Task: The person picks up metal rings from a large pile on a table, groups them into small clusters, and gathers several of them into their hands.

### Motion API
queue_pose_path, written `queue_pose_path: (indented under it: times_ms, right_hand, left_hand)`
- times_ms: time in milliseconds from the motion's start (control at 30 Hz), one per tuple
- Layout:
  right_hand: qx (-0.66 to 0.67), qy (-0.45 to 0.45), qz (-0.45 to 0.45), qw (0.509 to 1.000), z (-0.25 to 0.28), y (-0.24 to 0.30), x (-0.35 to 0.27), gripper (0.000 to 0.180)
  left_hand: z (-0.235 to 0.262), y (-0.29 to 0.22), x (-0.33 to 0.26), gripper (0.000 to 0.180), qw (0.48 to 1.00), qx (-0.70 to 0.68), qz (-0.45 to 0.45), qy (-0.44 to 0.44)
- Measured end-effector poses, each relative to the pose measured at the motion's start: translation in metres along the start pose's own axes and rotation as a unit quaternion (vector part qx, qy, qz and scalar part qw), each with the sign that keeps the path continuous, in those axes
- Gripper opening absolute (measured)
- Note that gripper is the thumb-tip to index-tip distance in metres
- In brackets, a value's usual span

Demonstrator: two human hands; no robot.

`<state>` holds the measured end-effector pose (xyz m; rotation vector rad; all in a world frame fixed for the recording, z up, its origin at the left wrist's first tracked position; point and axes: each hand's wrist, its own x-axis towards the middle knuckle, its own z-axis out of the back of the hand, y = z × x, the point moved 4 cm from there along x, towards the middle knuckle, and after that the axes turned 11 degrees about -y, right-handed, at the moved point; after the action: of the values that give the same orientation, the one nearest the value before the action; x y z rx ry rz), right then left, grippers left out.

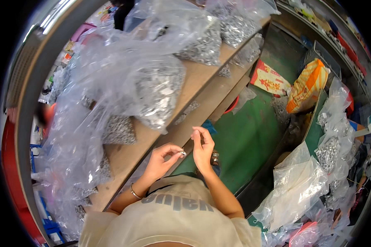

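My left hand [163, 160] pinches a small shiny metal piece [183, 153] between thumb and fingertips, in front of my chest. Just to the right is my right hand [203, 150], raised a little higher, its fingers curled in toward the thumb. Whatever those fingers hold, if anything, is too small to make out. The two hands are close together but apart. Nearest to them, on the wooden shelf [146, 142] to the left, rests a clear plastic bag [160, 94] full of small silvery metal parts.
More clear bags of metal parts [239, 26] line the shelf toward the back. Over the green floor [243, 144] lie a red-and-cream sack [270, 78] and an orange-and-white sack [309, 86]. At the right, plastic bags [297, 185] and metal rings [327, 154] are heaped up.
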<state>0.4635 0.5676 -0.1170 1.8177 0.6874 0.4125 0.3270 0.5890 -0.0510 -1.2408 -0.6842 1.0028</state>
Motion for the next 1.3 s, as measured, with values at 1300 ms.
queue_pose_path:
  times_ms: [1300]
  right_hand:
    - [-0.552, 0.071, -0.222, 0.800, 0.221, -0.358, -0.165, 0.029]
  left_hand:
    - [-0.002, 0.168, 0.228, 0.020, 0.770, 0.560, -0.097, -0.290]
